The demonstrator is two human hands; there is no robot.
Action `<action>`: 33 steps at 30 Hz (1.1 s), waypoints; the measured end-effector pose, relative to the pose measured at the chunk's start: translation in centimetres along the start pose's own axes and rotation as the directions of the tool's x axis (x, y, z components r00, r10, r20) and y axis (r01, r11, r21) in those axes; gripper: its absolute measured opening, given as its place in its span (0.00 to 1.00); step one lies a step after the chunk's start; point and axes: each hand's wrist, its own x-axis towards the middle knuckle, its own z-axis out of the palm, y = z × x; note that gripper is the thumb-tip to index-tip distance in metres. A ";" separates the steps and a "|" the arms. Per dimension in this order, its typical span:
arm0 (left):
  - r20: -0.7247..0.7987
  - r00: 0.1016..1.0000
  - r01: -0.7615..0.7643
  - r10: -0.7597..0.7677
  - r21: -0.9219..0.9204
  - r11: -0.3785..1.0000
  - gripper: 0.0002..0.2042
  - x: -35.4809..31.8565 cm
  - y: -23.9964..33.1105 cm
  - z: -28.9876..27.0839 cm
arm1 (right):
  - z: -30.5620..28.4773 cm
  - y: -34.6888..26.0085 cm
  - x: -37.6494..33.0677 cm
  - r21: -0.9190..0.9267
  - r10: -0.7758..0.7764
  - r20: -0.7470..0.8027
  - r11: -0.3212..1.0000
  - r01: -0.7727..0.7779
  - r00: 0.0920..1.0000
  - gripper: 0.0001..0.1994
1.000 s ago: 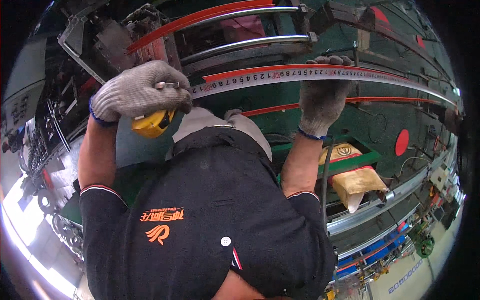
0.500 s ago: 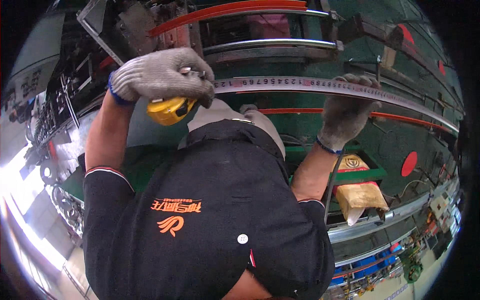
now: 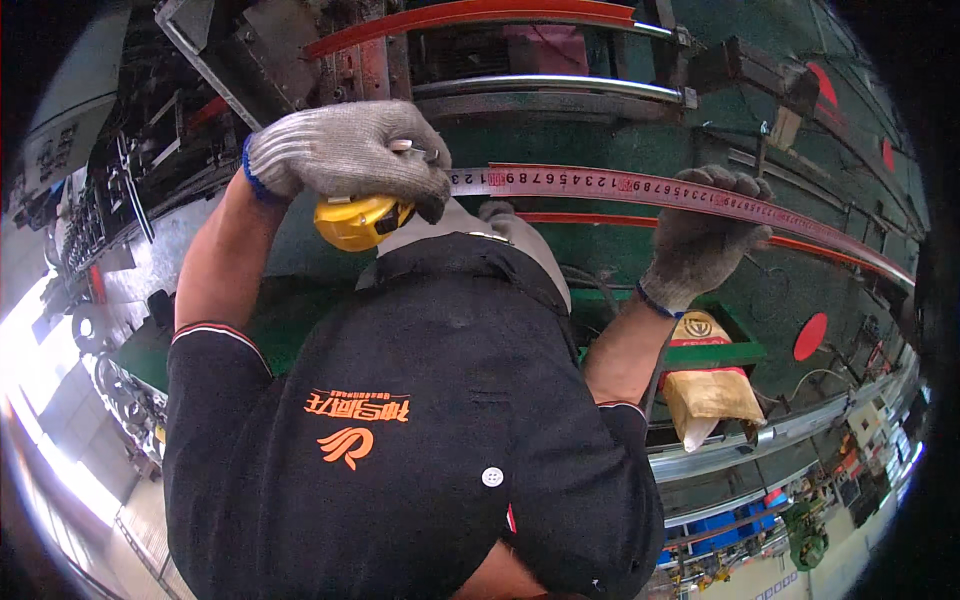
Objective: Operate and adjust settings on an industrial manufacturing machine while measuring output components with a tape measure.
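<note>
My gloved left hand (image 3: 360, 150) is closed round a yellow tape measure (image 3: 358, 222), whose case hangs below the fingers. From it a long metal tape blade (image 3: 590, 183) stretches to the right, its marked face showing and tinted reddish along most of its length. The blade crosses my gloved right hand (image 3: 705, 235), with the fingertips curled up past its far edge and the palm below. Beyond that hand the blade runs on toward the right rim, where its end cannot be made out. A thin orange-red strip (image 3: 590, 218) lies lower down, roughly along the same line.
Ahead are a red-orange bar (image 3: 470, 14) and a shiny metal rod (image 3: 550, 86) on dark machinery. By my right forearm, a green frame (image 3: 715, 353) stands around a paper sack (image 3: 710, 398). A red disc (image 3: 810, 337) is farther right; shelving with blue bins (image 3: 715, 530) is at lower right.
My left hand and the tape measure have shifted slightly right. My right hand has moved a little right and down. The blade's face, silvery before, now looks reddish.
</note>
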 end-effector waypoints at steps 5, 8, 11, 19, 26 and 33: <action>-0.027 0.999 -0.040 0.038 -0.055 0.998 0.25 0.4 -0.9 0.5 | -0.2 0.0 -0.1 -0.028 0.000 -0.022 1.000 0.000 1.000 0.22; -0.027 0.996 -0.083 0.082 -0.059 0.995 0.24 0.5 -0.6 0.6 | -0.5 -0.2 -0.2 -0.013 -0.003 -0.006 1.000 0.003 1.000 0.22; 0.074 0.997 0.003 -0.001 -0.026 1.000 0.22 0.1 1.2 0.8 | -0.7 -0.2 -0.4 0.024 0.003 0.012 1.000 -0.004 1.000 0.22; 0.022 0.996 -0.092 0.091 0.081 0.992 0.19 -0.1 1.4 1.4 | -0.4 -0.3 -0.6 0.139 0.037 0.008 0.990 -0.038 0.999 0.21; 0.006 0.994 -0.114 0.113 0.024 0.993 0.19 0.2 0.2 1.6 | -0.6 -0.1 -0.8 0.062 0.012 0.006 0.998 -0.012 1.000 0.21; -0.009 0.997 -0.077 0.078 0.034 0.996 0.20 0.1 0.1 1.4 | -1.1 -0.1 -0.8 0.069 0.028 0.033 0.997 -0.031 0.999 0.22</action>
